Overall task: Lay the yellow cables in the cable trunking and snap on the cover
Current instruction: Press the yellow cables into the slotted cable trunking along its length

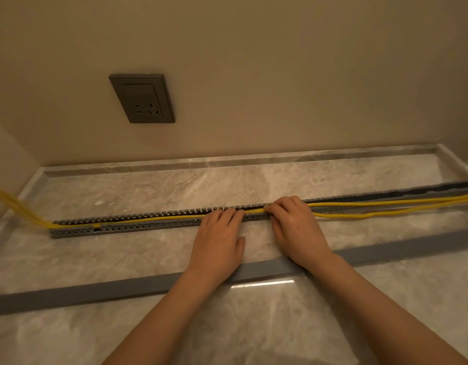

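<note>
I'm mid-lay: left hand (218, 241) flat-fingered, pressing yellow cables (385, 204) into cable trunking (122, 227); right hand (297, 227) grips them. Next, tuck slack toward tabletop's right edge.

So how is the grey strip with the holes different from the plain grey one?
The channel has slotted, comb-like sides; the cover is smooth. The channel has yellow cables partly lying in it; the cover holds none. The channel lies nearer the wall, the cover farther from it. Both are long, grey and lie on the counter.

Free marble (122, 254) between trunking (138, 223) and cover (83, 292)
</note>
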Demonstrator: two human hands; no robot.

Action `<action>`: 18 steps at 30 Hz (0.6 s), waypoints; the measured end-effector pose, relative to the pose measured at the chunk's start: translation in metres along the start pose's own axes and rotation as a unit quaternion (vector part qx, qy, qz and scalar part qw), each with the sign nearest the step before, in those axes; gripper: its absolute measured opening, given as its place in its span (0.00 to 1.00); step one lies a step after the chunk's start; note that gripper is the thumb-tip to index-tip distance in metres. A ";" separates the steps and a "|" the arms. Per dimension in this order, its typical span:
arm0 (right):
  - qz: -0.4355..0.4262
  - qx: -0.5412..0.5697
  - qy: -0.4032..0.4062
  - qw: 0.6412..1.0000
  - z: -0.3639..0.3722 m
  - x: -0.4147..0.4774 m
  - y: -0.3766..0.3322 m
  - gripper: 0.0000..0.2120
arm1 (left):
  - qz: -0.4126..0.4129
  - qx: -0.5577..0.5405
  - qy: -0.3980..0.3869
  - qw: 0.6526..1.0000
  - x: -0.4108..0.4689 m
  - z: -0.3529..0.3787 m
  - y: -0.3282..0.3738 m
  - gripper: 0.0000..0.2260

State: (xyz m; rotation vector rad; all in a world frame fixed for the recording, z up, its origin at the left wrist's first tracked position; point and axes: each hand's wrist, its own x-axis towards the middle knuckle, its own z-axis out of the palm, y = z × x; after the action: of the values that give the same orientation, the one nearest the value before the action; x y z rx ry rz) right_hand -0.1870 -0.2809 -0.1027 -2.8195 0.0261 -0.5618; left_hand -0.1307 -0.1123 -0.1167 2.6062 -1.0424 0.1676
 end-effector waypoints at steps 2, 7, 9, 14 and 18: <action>0.002 -0.014 -0.006 1.000 0.000 0.001 -0.002 0.07 | -0.001 0.002 0.004 1.000 -0.001 0.001 0.001 0.21; 0.015 -0.020 -0.024 0.999 0.001 0.007 -0.003 0.05 | -0.012 -0.004 0.002 1.000 0.001 -0.001 0.003 0.21; 0.022 0.003 -0.020 1.000 0.003 0.006 -0.003 0.05 | -0.018 -0.003 -0.001 1.000 0.002 -0.002 0.003 0.21; 0.034 0.011 -0.012 0.999 0.003 -0.001 -0.001 0.11 | -0.031 0.015 -0.006 0.999 0.004 -0.004 0.006 0.21; 0.016 -0.012 -0.061 0.998 0.001 -0.008 0.005 0.21 | -0.040 0.026 -0.012 0.999 0.006 -0.006 0.006 0.20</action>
State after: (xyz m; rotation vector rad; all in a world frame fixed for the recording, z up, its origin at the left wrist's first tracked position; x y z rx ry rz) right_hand -0.1936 -0.2846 -0.1075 -2.8647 0.0551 -0.3843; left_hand -0.1305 -0.1183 -0.1079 2.6980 -0.9513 0.1480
